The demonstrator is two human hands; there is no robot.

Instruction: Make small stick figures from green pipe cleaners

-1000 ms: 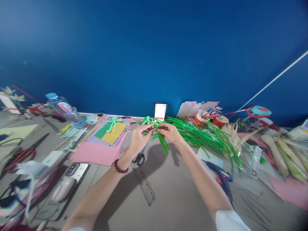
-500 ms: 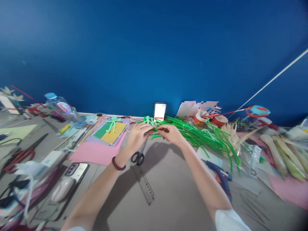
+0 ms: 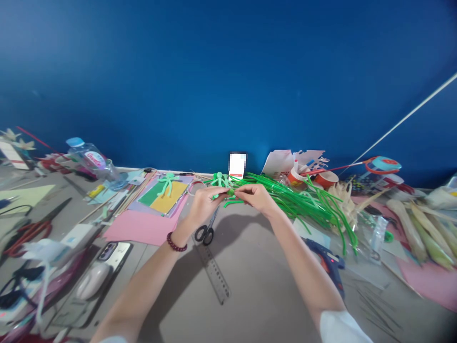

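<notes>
Near the middle of the table, my left hand (image 3: 206, 201) and my right hand (image 3: 256, 196) meet fingertip to fingertip. Both pinch a small green piece (image 3: 231, 192), whose exact shape is too small to tell. Just behind my left hand lies a light green figure (image 3: 220, 179). Long green stems (image 3: 300, 193) are spread in a bundle behind and to the right of my right hand. Below my left hand are black-handled scissors (image 3: 204, 235), with a clear ruler (image 3: 216, 274) nearer me.
Another green figure (image 3: 167, 183) lies on coloured sheets, left of my hands. A lit screen (image 3: 237, 166) stands against the blue wall. A blue glue gun (image 3: 328, 267) is at right, a phone (image 3: 114, 255) and mouse (image 3: 93, 281) at left.
The fingers of both hands have shifted slightly around the green piece, and more of it shows between them. My left hand's fingers look flatter and closer together.
</notes>
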